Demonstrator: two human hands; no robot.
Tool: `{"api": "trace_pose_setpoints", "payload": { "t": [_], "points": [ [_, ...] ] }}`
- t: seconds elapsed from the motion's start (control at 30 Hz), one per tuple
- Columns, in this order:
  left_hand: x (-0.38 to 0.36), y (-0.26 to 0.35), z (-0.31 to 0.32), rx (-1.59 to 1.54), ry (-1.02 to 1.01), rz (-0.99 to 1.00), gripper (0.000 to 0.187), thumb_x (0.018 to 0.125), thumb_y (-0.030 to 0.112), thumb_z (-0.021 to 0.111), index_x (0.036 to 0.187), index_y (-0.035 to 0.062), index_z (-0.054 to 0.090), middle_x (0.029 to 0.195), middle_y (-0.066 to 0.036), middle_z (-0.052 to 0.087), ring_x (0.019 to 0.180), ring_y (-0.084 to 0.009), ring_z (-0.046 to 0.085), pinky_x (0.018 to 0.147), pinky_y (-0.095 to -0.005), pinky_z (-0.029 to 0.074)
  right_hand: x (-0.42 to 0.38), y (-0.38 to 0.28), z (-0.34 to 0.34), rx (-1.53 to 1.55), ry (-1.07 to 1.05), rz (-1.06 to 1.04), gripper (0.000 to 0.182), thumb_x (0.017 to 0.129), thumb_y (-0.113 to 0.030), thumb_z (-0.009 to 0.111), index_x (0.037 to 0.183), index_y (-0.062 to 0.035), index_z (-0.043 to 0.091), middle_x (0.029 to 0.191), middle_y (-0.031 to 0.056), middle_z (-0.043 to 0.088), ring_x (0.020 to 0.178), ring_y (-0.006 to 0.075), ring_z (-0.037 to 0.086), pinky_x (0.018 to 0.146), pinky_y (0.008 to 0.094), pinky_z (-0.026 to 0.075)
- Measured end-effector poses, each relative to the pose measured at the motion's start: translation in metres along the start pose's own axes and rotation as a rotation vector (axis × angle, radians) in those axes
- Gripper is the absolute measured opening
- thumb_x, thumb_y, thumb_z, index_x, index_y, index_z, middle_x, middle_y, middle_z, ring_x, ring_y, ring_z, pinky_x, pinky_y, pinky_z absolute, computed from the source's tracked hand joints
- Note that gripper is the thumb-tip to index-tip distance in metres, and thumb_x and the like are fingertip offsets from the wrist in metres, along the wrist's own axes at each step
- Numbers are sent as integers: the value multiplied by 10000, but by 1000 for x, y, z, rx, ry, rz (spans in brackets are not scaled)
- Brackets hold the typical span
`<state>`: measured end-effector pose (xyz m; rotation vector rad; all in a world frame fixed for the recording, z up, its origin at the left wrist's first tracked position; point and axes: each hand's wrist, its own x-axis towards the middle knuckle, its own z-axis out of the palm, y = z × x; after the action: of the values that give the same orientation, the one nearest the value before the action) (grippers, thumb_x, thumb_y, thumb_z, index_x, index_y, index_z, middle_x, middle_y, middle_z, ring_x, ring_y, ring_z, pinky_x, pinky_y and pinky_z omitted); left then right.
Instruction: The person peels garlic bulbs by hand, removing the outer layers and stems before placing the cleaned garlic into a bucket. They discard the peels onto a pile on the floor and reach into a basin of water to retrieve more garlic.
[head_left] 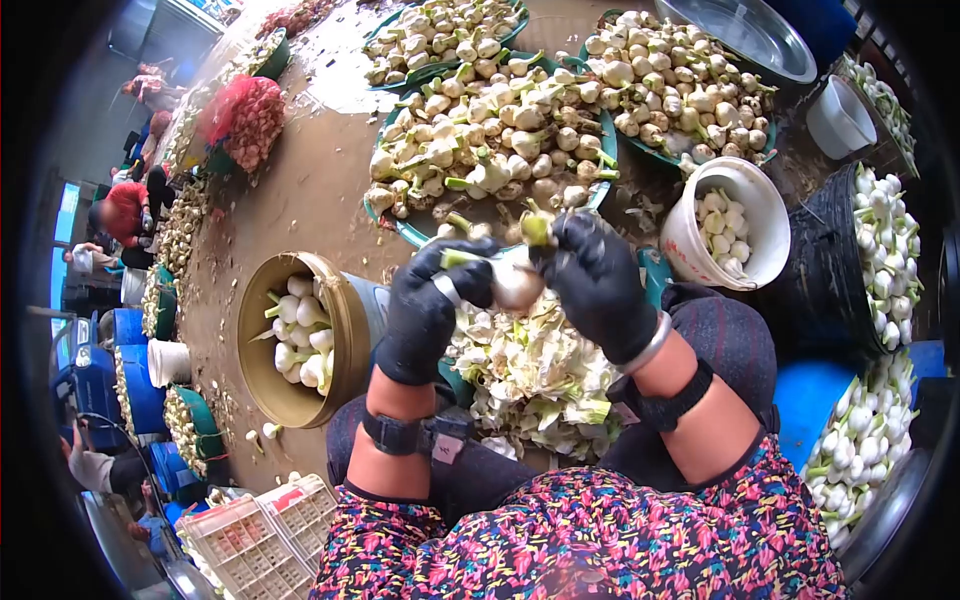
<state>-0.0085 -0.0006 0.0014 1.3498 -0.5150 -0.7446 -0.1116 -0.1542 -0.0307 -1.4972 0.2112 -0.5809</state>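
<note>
Both my hands wear black gloves and meet on one onion bulb (516,283) held above my lap. My left hand (430,305) grips the bulb from the left, near its green stalk. My right hand (597,283) grips its right side and pinches the cut stem end at the top. Below the bulb lies a heap of pale peelings and trimmed leaves (535,385) between my knees. Just beyond my hands a green basin (605,150) is piled with unpeeled onions.
A brass-coloured bucket (350,330) at my left holds peeled white bulbs; a white bucket (690,250) at my right holds more. Further basins of onions, a steel basin (750,35), a black basket (825,260) and a red mesh sack (245,120) surround me. Other people sit working at far left.
</note>
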Motion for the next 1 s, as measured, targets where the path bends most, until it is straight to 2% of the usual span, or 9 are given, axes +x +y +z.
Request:
{"api": "trace_pose_setpoints", "payload": {
  "t": [0.07, 0.27, 0.47, 0.57, 0.63, 0.8, 0.87, 0.93, 1.0],
  "points": [
    [3, 6, -7, -52, 112, 11, 206, 798, 77, 557, 947, -58, 601, 774, -89, 624, 634, -149, 572, 618, -269, 469, -6, -16, 1, -568, -104, -523, 177, 768, -140, 520, 850, 8, 573, 666, 168, 547, 662, 382, 537, 614, 445, 436],
    [5, -2, -10, -290, 86, 25, 280, 827, 142, 563, 1037, -43, 561, 888, -120, 620, 699, -203, 597, 674, -326, 497, -25, 7, 8, -996, -1035, 355, 237, 731, -166, 521, 873, -43, 665, 854, 202, 634, 817, 350, 619, 738, 414, 495],
    [6, -13, -14, -557, 156, -75, 322, 873, 202, 529, 1104, -23, 531, 1020, -122, 589, 959, -249, 580, 804, -382, 499, -20, 2, 3, -927, -1010, 450, 245, 694, -186, 554, 856, -35, 660, 852, 195, 635, 836, 342, 617, 761, 412, 485],
    [4, -15, -19, 95, 181, 227, 323, 874, 194, 527, 1130, -3, 526, 1067, -113, 576, 1012, -256, 559, 841, -397, 485, -21, 13, -1, -857, -872, 366, 279, 677, -248, 615, 846, -30, 657, 848, 194, 637, 829, 342, 617, 754, 405, 484],
    [-4, -6, -15, -563, 135, -83, 331, 862, 167, 537, 1148, 1, 520, 1079, -115, 572, 1023, -247, 551, 889, -379, 459, -12, 8, -7, -693, -769, 465, 413, 689, -385, 691, 890, -28, 641, 823, 148, 643, 751, 271, 618, 686, 372, 488],
    [-12, -29, -30, -5, 119, 79, 305, 833, 132, 545, 1106, -3, 537, 1063, -109, 581, 1021, -233, 549, 893, -356, 447, -11, 7, -8, 270, -542, 783, 326, 886, -296, 553, 1094, -44, 552, 877, 26, 627, 717, 133, 596, 612, 258, 495],
    [-14, -23, -31, 397, 150, 91, 290, 819, 123, 546, 1079, -5, 547, 1048, -101, 587, 1018, -229, 548, 887, -351, 447, -12, -2, -4, 617, -353, 753, 308, 917, -272, 510, 1117, -39, 529, 913, 42, 607, 777, 135, 596, 640, 262, 502],
    [-17, -14, -32, 916, -113, 694, 229, 738, -48, 577, 942, 54, 598, 1010, -118, 586, 874, -216, 591, 768, -346, 498, -17, 3, -1, 381, -216, 303, 275, 961, -253, 419, 986, -20, 563, 884, 58, 578, 835, 148, 596, 682, 293, 502],
    [-29, -12, -25, 567, 146, 506, 33, 770, 5, 547, 783, 14, 576, 832, -91, 589, 740, -236, 589, 673, -310, 492, -14, 6, -12, 420, -236, 93, 234, 964, -167, 399, 956, -8, 571, 847, 76, 584, 850, 141, 591, 663, 279, 493]
  ]
}}
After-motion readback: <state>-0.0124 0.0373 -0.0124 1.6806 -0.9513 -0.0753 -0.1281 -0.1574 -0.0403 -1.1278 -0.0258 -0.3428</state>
